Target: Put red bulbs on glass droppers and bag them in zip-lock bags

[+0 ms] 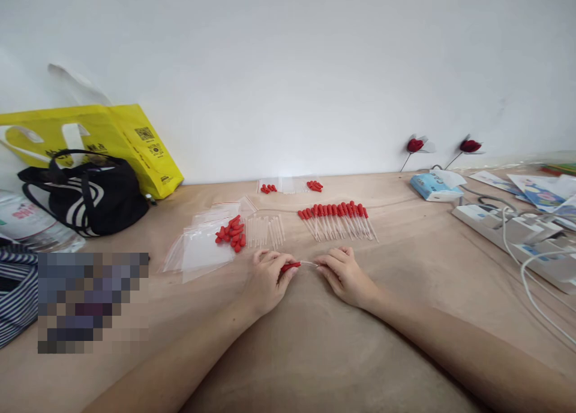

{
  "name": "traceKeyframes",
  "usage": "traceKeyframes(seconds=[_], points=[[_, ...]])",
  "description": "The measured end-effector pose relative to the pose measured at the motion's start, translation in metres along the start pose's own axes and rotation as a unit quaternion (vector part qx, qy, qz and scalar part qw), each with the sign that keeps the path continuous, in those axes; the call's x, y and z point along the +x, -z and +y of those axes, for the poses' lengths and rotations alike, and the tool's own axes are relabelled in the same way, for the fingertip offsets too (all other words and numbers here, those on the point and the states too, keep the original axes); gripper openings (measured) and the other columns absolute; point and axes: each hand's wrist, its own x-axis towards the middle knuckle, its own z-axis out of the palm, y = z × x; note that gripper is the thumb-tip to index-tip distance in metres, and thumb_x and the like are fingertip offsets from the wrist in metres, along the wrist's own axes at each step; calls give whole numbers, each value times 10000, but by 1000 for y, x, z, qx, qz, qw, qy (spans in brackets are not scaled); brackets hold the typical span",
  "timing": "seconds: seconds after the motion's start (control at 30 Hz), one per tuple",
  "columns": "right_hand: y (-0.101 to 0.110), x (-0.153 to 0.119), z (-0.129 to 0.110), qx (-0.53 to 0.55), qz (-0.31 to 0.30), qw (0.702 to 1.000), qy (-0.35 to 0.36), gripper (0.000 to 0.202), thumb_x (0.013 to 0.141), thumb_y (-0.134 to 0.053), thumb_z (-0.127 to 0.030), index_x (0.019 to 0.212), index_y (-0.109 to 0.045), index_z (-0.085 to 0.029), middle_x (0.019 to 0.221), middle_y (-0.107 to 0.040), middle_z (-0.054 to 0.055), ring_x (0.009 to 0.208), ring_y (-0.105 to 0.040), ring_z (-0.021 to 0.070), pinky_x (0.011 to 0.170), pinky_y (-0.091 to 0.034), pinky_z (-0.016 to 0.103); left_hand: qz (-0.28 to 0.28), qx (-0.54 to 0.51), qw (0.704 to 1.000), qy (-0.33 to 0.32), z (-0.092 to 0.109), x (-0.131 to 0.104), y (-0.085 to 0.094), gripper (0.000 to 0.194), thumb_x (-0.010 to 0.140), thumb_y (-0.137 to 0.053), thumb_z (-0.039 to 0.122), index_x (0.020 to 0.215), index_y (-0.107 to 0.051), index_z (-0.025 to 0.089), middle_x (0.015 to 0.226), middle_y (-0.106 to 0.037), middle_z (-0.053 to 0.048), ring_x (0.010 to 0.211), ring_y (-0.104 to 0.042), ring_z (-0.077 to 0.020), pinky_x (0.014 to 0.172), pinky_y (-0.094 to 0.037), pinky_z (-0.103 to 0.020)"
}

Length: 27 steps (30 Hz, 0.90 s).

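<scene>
Between my hands lies a dropper, its red rubber bulb point(291, 266) joined to or touching a clear tube point(308, 263). My left hand point(271, 275) is closed on the red bulb. My right hand point(342, 275) pinches the far end of the clear tube. Just beyond my left hand is a pile of loose red bulbs point(234, 233) on clear plastic zip bags point(198, 251). Beside the pile, several bare clear tubes point(265, 230) lie in a row. Beyond my right hand, several droppers with red bulbs point(335, 218) lie side by side, bulbs toward the wall.
Near the wall lie clear bags point(287, 185) with small groups of red bulbs. A yellow bag point(153, 155) and a black bag point(112, 197) stand at the left. To the right are a tissue pack point(434, 188), a power strip point(517, 239) with white cables, and papers point(535, 188).
</scene>
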Motion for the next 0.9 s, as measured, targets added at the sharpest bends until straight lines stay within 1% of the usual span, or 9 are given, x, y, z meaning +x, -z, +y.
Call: traceKeyframes(seconds=[0.13,0.33,0.4,0.53,0.63,0.9], points=[[-1,-1,-6,-5,-8,1000,14,172,848,-398,-179,926,-551,-181,766,-603,36,706,-515,135,763,-285,323,2,-18,1000,19,0,0,-1,121,819,-479,261,875,-581,229,805,-659,15,788,-569,-164,858,-267,-393],[-2,-2,-10,8,-15,999,27,173,837,-395,-154,897,-556,-171,762,-596,30,684,-492,126,751,-275,313,-8,-41,998,46,1,-1,-2,127,809,-488,256,822,-614,239,754,-650,24,762,-568,-159,865,-263,-400],[-2,-1,-8,5,-22,999,37,186,837,-387,-146,894,-562,-171,766,-596,30,689,-487,126,747,-263,315,-15,-37,999,36,2,-2,0,129,812,-485,255,819,-613,242,747,-647,30,760,-568,-154,888,-242,-408],[-1,0,-2,-23,-28,997,74,222,830,-361,-114,864,-574,-169,735,-581,26,669,-473,120,736,-240,321,-31,-12,999,-16,5,-4,3,135,829,-466,241,805,-599,234,735,-655,35,752,-567,-145,924,-190,-425],[-1,2,0,-41,-22,995,90,231,823,-353,-104,846,-574,-166,718,-570,24,651,-460,117,727,-232,321,-38,4,998,-46,8,-4,4,144,841,-444,228,807,-584,226,736,-663,31,753,-563,-147,930,-180,-426],[-4,4,-3,-69,-10,992,103,198,786,-379,-81,822,-557,-160,706,-572,21,611,-432,117,687,-230,313,-30,7,997,-70,10,-3,3,136,834,-435,217,791,-564,211,728,-661,23,742,-564,-145,933,-194,-418]])
